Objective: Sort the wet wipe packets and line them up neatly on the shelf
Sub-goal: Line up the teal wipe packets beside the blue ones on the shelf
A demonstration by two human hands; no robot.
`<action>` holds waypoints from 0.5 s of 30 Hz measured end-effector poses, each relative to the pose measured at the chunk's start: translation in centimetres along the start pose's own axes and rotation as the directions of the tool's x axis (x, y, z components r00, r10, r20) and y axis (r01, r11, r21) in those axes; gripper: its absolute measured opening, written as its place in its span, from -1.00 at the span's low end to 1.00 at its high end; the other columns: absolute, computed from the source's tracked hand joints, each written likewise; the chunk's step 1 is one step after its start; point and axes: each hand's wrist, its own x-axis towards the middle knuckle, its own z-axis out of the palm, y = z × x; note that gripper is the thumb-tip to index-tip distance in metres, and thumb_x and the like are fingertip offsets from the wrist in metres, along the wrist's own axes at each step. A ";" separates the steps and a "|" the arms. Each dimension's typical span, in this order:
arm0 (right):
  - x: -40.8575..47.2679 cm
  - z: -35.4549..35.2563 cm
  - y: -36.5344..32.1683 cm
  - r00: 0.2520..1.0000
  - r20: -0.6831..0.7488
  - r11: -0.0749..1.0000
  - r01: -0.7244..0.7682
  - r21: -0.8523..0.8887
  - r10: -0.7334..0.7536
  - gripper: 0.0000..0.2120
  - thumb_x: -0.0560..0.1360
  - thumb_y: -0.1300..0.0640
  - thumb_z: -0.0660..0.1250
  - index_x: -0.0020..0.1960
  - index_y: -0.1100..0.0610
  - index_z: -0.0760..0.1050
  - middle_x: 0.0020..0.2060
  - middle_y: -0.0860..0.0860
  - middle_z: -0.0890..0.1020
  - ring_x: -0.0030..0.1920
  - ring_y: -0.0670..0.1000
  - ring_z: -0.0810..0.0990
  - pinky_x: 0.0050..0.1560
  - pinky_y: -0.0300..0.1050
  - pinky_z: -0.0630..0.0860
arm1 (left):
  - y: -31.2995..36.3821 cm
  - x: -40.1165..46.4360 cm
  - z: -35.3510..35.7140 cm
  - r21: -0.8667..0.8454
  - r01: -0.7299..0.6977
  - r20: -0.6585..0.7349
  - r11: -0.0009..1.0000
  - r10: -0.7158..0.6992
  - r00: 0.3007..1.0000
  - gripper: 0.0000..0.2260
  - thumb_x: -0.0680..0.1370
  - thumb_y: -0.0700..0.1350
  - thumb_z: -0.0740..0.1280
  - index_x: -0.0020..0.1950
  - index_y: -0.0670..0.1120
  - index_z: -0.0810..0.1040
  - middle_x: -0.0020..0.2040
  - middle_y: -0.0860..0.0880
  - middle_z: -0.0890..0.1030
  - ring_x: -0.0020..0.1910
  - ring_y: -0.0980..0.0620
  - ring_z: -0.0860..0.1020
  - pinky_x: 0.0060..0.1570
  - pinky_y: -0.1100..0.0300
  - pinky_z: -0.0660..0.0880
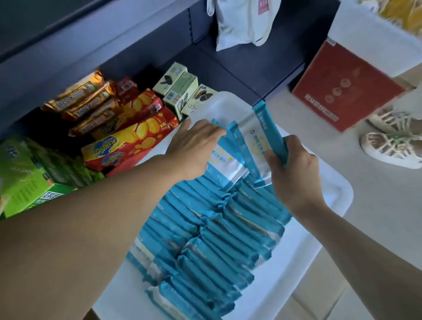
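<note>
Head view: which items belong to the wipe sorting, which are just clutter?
Job:
wet wipe packets, rows in white tray
held packet, gripped by right hand
left hand, on the far packets

Clutter:
red biscuit boxes
green box
red carton
white bag

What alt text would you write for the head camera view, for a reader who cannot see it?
Two hands work over a white tray packed with blue wet wipe packets: the right hand grips one packet, the left hand rests on the row's far end.
</note>
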 end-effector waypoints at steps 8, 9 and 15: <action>-0.8 -0.3 -0.1 1.000 0.023 1.000 0.011 -0.003 -0.011 -0.88 0.58 0.15 0.20 -0.09 0.15 0.30 -0.32 0.03 0.46 -0.38 0.07 0.38 -0.47 -0.12 0.23 | 1.1 -0.7 -0.5 0.305 0.024 -0.110 0.952 0.010 0.994 -0.61 0.44 -0.13 0.39 0.27 -0.08 0.49 0.15 -0.08 0.40 0.23 -0.12 0.30 0.24 -0.03 0.17; -1.0 -0.5 -0.4 0.999 0.030 1.000 0.016 -0.001 -0.016 -0.89 0.57 0.15 0.20 -0.09 0.16 0.31 -0.30 0.03 0.47 -0.39 0.05 0.38 -0.48 -0.12 0.22 | 1.3 -1.2 -1.0 0.313 0.026 -0.087 0.949 0.002 0.996 -0.65 0.46 -0.16 0.35 0.25 -0.07 0.51 0.15 -0.07 0.43 0.22 -0.11 0.32 0.25 -0.02 0.17; -2.3 -4.5 -5.9 0.996 0.058 0.998 0.065 -0.004 -0.065 -0.90 0.57 0.16 0.23 -0.08 0.18 0.37 -0.34 0.02 0.47 -0.40 0.03 0.38 -0.46 -0.14 0.22 | 0.8 -8.3 -6.0 -0.022 0.212 0.041 0.977 -0.211 0.977 -0.69 0.55 -0.17 0.28 0.29 -0.05 0.38 0.00 -0.10 0.58 -0.02 -0.14 0.57 -0.26 0.11 0.35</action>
